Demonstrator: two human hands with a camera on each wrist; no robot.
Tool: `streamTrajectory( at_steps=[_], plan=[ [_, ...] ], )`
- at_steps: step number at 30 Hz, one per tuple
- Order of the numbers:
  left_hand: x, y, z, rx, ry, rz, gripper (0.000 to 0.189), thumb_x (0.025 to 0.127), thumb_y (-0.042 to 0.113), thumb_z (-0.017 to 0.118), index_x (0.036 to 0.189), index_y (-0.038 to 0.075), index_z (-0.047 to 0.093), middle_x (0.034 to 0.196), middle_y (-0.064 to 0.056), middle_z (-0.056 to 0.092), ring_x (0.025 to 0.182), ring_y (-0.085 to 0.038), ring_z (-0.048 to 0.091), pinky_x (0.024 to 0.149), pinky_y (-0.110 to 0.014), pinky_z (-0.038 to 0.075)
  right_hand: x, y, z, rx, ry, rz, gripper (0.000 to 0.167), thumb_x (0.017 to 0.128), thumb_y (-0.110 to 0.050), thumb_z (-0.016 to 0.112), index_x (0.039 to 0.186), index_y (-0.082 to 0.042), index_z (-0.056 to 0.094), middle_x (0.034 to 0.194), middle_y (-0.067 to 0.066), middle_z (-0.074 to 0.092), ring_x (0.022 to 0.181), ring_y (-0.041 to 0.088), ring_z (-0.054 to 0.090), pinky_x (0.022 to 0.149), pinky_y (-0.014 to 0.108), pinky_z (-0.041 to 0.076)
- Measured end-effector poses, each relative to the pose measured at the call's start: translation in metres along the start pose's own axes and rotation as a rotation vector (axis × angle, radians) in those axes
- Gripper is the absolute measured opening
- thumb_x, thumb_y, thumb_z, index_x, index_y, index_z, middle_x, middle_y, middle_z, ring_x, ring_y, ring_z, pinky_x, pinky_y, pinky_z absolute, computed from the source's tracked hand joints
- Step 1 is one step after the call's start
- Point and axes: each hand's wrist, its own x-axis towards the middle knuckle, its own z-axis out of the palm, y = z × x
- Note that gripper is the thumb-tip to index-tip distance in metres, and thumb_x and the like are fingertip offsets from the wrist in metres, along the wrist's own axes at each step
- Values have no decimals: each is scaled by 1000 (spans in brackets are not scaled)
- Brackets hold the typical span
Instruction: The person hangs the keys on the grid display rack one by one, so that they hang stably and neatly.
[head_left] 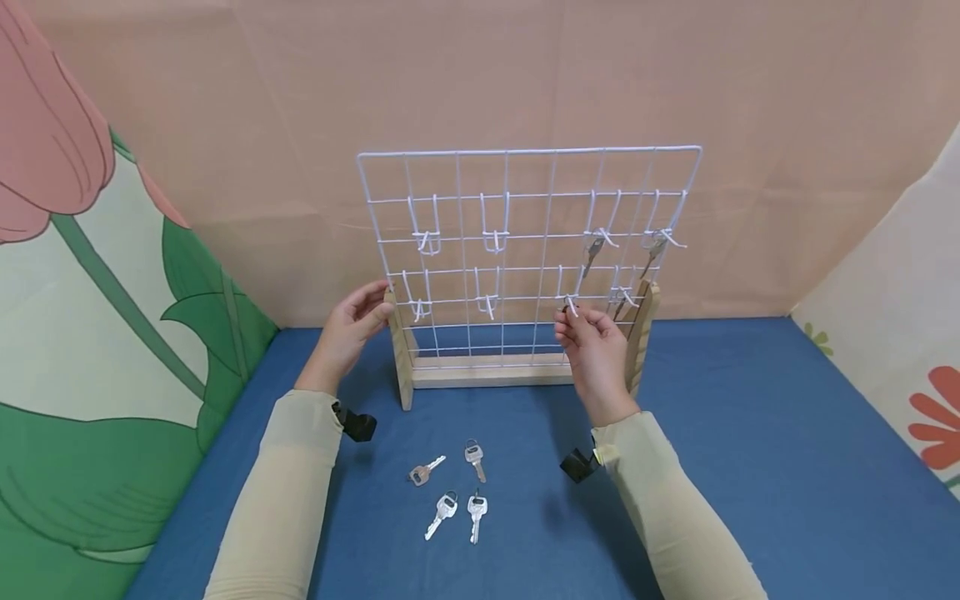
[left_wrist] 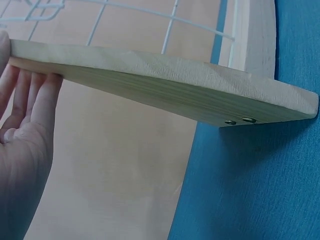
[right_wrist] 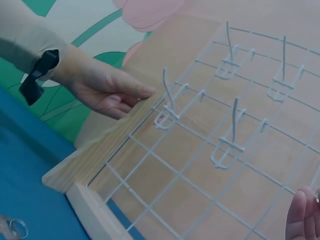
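Observation:
A white wire grid rack [head_left: 529,151] with wooden side panels stands upright, hooks in two rows. My left hand [head_left: 350,332] grips the top of its left side panel [left_wrist: 150,75], thumb in front and fingers behind. At the third hook [head_left: 572,305] of the lower row, my right hand [head_left: 596,354] pinches a key, mostly hidden by the fingers; a dark bit shows at the fingertips. Keys hang from the third upper hook [head_left: 602,236], the fourth upper hook [head_left: 663,236] and the fourth lower hook [head_left: 622,295]. The remaining hooks on the left carry nothing.
Several loose silver keys with small rings, one of them a key [head_left: 477,512] at the front, lie on the blue tabletop [head_left: 750,450] before the rack. A plain beige backdrop [head_left: 300,125] rises behind, with flower-printed panels [head_left: 90,350] at the sides.

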Motion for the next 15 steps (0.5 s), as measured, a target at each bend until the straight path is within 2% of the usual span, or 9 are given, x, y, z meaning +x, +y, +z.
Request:
streamTrajectory(
  at_steps=[7, 11, 15],
  plan=[
    [-3, -1, 1, 11, 3, -19, 62, 103, 31, 59, 155, 7, 39, 151, -18, 45, 131, -22, 49, 109, -37, 44, -15, 12, -7, -37, -48, 41, 6, 100, -4, 63, 99, -5, 57, 84, 4, 71, 72, 11, 64, 69, 19, 56],
    [-2, -2, 2, -3, 13, -14, 60, 103, 30, 58, 155, 6, 39, 151, -18, 44, 131, -21, 49, 110, -37, 44, -26, 21, -11, -147, -97, 37, 9, 98, -5, 66, 99, -3, 57, 82, 2, 69, 70, 12, 62, 66, 21, 54],
    [0, -3, 1, -15, 15, -16, 61, 103, 31, 58, 155, 7, 39, 149, -16, 45, 129, -19, 50, 110, -36, 44, -32, 31, -15, -305, -156, 57, 8, 96, -5, 69, 95, -4, 61, 80, 3, 68, 69, 14, 61, 65, 23, 55]
  ],
)
